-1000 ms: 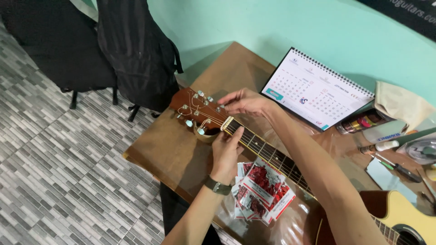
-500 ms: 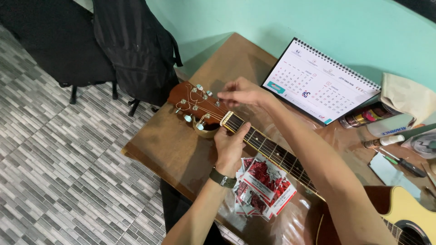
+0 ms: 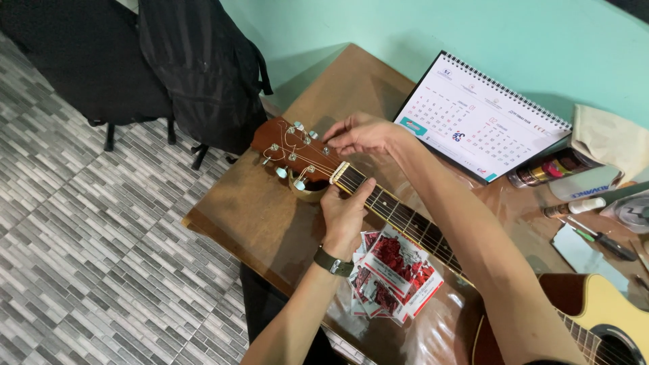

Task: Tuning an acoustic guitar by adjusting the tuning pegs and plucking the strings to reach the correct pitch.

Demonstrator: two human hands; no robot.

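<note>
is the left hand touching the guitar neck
Touching: the head view shows the left hand wrapped around the guitar neck just below the nut.

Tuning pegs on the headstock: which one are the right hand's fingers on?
The right hand pinches the peg nearest the nut on the headstock's far, wall-side edge. The other pegs there, and the three on the near edge, are untouched.

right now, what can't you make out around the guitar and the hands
- Guitar body, head view: cut off by the bottom and right edges.
- Neck under the left hand: hidden by palm and fingers.
- Right hand fingertips at the tuning pegs: too small to tell what they pinch.
- Strings: too thin to count.
</note>
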